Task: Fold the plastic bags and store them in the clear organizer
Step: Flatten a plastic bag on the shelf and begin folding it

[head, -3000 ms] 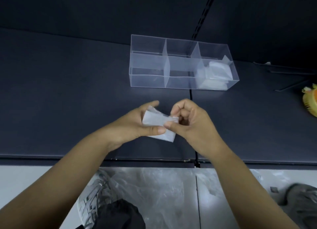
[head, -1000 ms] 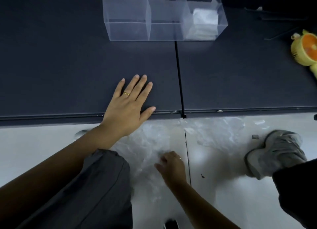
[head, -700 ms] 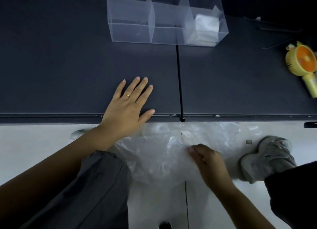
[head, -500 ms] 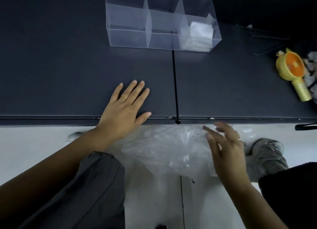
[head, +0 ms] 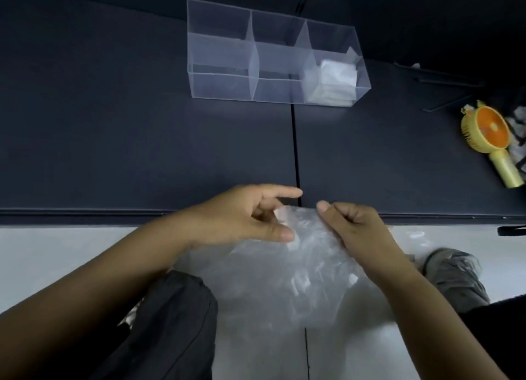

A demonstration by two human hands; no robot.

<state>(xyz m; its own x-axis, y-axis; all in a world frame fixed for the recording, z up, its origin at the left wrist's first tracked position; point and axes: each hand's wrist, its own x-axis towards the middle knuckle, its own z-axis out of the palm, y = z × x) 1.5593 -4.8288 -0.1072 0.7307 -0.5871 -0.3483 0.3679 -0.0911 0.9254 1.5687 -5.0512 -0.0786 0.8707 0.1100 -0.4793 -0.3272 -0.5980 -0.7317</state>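
Right at the near edge of the table (head: pixel 113 129), both hands hold one clear bag (head: pixel 299 282) by its top. The left hand (head: pixel 244 217) has its forefinger stretched out toward the right, its other fingers bent, and its thumb (head: pixel 280 233) laid on the bag's upper left corner, so the film is pinched between thumb and bent fingers. The right hand (head: pixel 355 228) is curled into a loose fist round the upper right part of the bag, thumb tip up. The rest of the bag hangs crumpled and blurred below the hands, over the pale floor (head: pixel 57 254) and between a dark trouser leg (head: pixel 176 322) and a grey shoe (head: pixel 455 277).

Further back on the table stands the organizer (head: pixel 222 87), well apart from the hands, with three compartments side by side. Folded bags (head: pixel 337 77) are stacked in the right one; I see nothing in the other two. A yellow and orange fan (head: pixel 492 134) lies on the table at far right.
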